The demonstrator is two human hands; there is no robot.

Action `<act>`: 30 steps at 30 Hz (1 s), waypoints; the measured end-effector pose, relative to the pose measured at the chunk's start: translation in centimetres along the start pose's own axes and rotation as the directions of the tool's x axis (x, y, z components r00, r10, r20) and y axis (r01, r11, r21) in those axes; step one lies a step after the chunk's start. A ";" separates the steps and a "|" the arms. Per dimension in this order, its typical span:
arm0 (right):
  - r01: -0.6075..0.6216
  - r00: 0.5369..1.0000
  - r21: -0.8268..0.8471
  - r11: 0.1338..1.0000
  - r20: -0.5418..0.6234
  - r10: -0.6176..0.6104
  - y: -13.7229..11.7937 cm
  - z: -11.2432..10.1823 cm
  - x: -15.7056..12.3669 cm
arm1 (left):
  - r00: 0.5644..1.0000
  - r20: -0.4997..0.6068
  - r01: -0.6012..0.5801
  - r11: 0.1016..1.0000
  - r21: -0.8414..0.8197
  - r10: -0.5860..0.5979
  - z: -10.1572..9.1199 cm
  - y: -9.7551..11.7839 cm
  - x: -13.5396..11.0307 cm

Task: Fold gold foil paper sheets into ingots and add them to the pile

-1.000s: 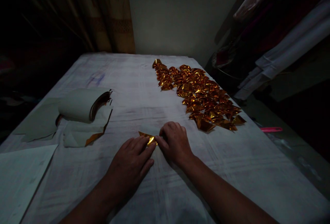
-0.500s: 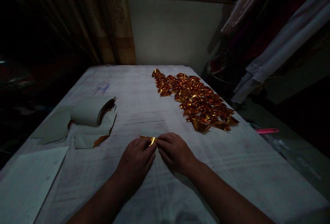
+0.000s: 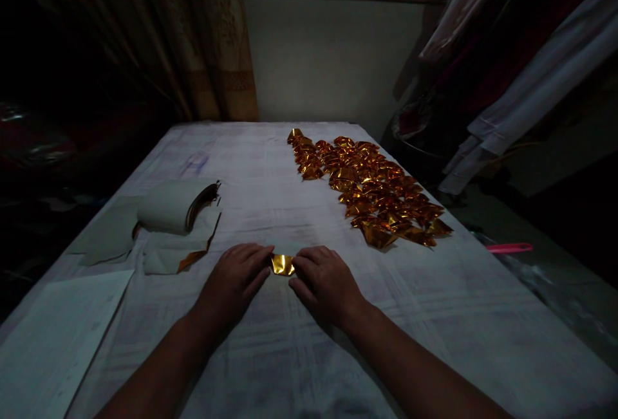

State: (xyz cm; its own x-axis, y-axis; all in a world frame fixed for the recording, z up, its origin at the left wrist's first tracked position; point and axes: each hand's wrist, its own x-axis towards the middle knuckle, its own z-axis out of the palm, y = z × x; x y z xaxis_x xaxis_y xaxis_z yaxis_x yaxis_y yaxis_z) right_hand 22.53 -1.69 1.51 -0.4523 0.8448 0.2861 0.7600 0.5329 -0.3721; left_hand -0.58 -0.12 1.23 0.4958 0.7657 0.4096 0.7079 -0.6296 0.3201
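No legible text or numbers, faint bluish mark on the tablecloth, unreadable

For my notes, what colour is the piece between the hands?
Foil piece: shiny gold, head view.

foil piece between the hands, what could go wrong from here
The foil piece is small, and only the fingertips of the left hand and right hand touch its edges; it could slip and crease crookedly.
The room is dim and the foil glares, so a misaligned fold may go unnoticed.
The pile of folded foil lies close beside the right hand; a wide move could scatter it.
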 end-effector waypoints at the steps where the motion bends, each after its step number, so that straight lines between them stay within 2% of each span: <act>1: -0.006 1.000 0.002 1.000 -0.004 0.006 0.0 0.0 0.0 | 1.000 -0.004 0.008 1.000 0.000 -0.008 0.1 0.1 0.0; 6: -0.004 1.000 0.014 1.000 -0.022 0.004 0.1 0.2 0.2 | 0.997 -0.025 0.068 0.998 -0.015 -0.068 0.3 0.3 -0.1; 14: 0.070 0.997 0.048 0.996 0.020 -0.071 1.0 0.1 0.3 | 0.991 -0.011 0.133 0.991 -0.009 -0.134 0.3 1.1 0.2; 23: 0.104 0.994 -0.037 0.994 0.020 -0.103 1.3 0.3 0.4 | 0.999 0.051 -0.009 0.999 0.050 0.006 -0.1 1.7 0.5; 30: 0.092 0.996 -0.034 0.995 0.021 -0.091 1.2 0.1 0.5 | 0.995 0.101 -0.028 0.999 0.024 0.025 -0.7 2.0 0.3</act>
State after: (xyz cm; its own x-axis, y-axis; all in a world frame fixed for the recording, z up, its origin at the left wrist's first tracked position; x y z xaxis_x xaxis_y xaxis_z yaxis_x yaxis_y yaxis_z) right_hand 23.16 -0.64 1.12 -0.5294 0.7936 0.3000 0.7308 0.6062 -0.3139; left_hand 0.65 -1.17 2.56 0.5617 0.7589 0.3296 0.7055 -0.6474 0.2882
